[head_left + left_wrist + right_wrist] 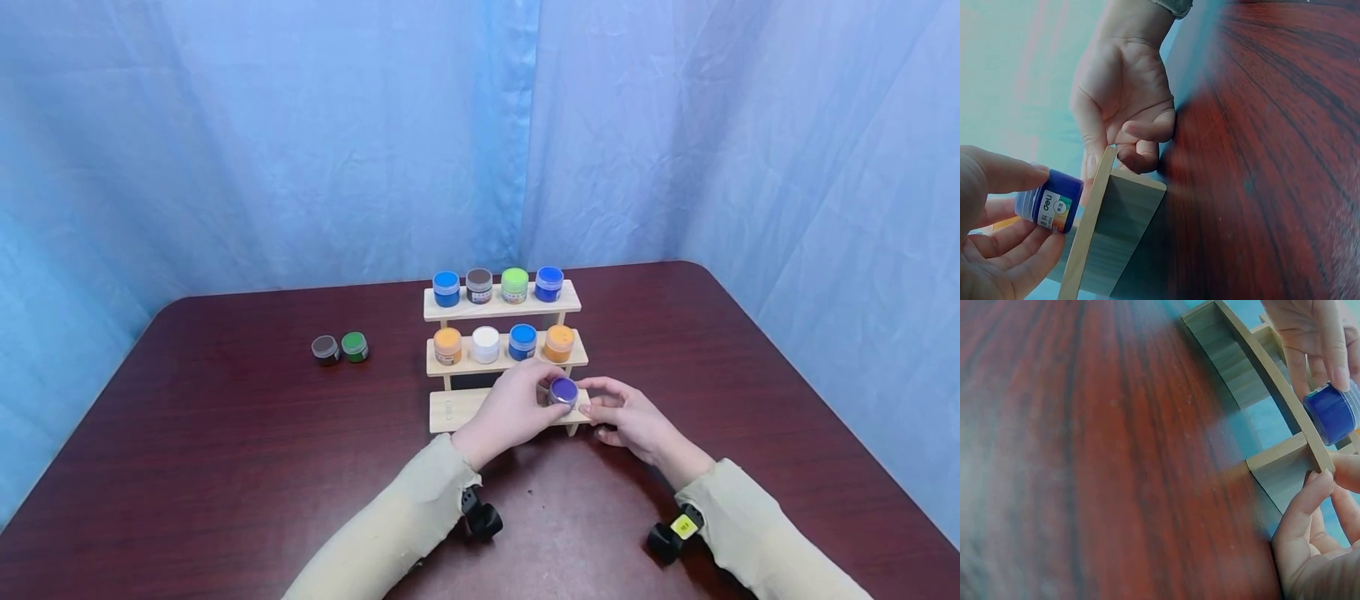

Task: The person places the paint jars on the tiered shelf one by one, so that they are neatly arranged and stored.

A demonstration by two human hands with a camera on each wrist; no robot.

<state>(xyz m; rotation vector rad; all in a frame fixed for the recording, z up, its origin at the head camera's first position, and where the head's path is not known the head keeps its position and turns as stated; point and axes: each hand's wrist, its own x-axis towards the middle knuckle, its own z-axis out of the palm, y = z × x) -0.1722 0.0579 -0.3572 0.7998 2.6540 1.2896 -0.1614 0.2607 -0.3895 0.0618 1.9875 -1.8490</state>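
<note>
My left hand (513, 404) pinches a small paint jar with a purple lid (564, 392) between thumb and fingers. It holds the jar at the right end of the lowest tier of a three-tier wooden display rack (459, 410). In the left wrist view the paint jar (1059, 201) shows a "deli" label and its base is close to the plank. My right hand (633, 423) grips the right end of that same tier; in the right wrist view its thumb (1310, 497) presses against the plank's end.
On the upper tiers stand several paint jars, among them a lime green jar (514, 285) and a white jar (485, 344). A dark brown jar (326, 350) and a green jar (355, 347) sit on the dark red table (225, 458) to the left. Blue curtains (337, 142) hang behind.
</note>
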